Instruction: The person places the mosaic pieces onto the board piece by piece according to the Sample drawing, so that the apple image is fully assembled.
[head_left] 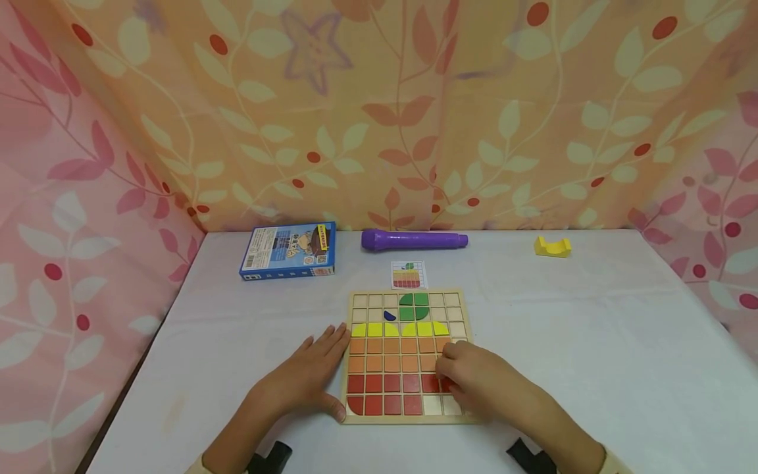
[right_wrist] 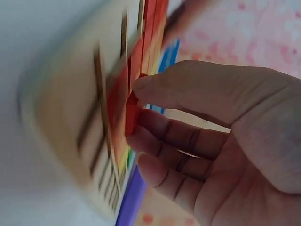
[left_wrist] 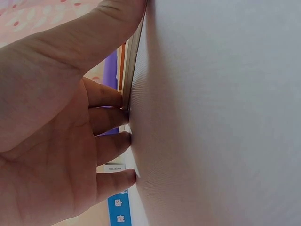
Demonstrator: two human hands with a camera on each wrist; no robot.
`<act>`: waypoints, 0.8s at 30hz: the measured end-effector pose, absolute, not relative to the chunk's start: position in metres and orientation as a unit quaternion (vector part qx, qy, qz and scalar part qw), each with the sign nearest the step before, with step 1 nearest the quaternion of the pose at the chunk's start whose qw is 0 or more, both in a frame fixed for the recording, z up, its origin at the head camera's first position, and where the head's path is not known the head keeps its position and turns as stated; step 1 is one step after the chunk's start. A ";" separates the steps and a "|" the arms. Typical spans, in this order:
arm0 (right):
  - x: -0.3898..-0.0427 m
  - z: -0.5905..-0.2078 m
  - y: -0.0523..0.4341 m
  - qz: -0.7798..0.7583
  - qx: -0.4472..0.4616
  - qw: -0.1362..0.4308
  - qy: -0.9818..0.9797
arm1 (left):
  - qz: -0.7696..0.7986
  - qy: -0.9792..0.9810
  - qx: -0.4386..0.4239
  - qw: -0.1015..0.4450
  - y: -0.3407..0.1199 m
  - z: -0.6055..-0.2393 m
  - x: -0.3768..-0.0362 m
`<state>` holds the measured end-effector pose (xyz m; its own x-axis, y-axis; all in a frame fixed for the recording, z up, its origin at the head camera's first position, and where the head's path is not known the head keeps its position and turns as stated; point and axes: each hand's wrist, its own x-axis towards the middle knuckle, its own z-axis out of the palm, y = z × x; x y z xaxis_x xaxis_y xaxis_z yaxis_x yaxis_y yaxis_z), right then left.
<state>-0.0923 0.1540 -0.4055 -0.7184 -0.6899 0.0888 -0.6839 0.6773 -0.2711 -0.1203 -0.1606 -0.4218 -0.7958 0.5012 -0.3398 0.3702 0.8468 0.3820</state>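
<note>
We are pinching a small red tile (right_wrist: 131,113) between thumb and fingertips of our right hand (head_left: 482,382), over the puzzle board (head_left: 457,309) near its right side. Our left hand (head_left: 308,378) is lying flat, bracing the board's left edge. The tile is probably light, stiff and smooth; its edges look best for gripping.

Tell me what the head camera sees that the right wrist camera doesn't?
Only the head view shows the yellow block, the small pattern card and the left hand flat beside the puzzle board. Only the right wrist view shows the right hand's fingertips pinching a red tile. Both show the board, the purple marker and the blue box.
</note>
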 end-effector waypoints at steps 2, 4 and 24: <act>-0.085 -0.411 0.144 -0.138 -0.413 -0.022 0.900 | 0.150 0.935 0.233 0.220 -0.160 -0.421 -0.120; -0.077 -0.415 0.135 -0.121 -0.446 -0.060 0.885 | 0.150 0.935 0.233 0.220 -0.160 -0.421 -0.120; -0.074 -0.399 0.189 -0.121 -0.313 0.049 0.941 | 0.154 0.934 0.235 0.223 -0.161 -0.422 -0.121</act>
